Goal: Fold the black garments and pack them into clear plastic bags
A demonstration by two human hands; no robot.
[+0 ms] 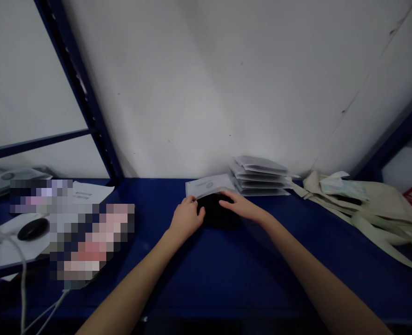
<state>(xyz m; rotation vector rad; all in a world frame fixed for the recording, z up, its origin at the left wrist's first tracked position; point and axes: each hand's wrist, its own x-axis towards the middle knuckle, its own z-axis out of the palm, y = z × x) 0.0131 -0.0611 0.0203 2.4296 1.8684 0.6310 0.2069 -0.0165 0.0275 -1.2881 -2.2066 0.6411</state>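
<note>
A dark, soft-looking black item [215, 213] lies on the blue table in front of me. Its far end meets a frosted plastic bag [210, 185] with a round printed mark. My left hand [188, 217] is closed at the left side of the black item, its fingertips by the bag's near edge and its thumb against the black surface. From the right, my right hand [242, 207] holds the other side, fingers along the bag's edge and thumb on the black item. How much of the item sits inside the bag cannot be made out.
Several filled frosted bags form a stack [260, 177] against the white wall. Beige cloth with straps [362, 209] lies on the right. On the left are a black mouse [33, 229], papers [90, 193], white cables [23, 279] and a blurred-out object [94, 246].
</note>
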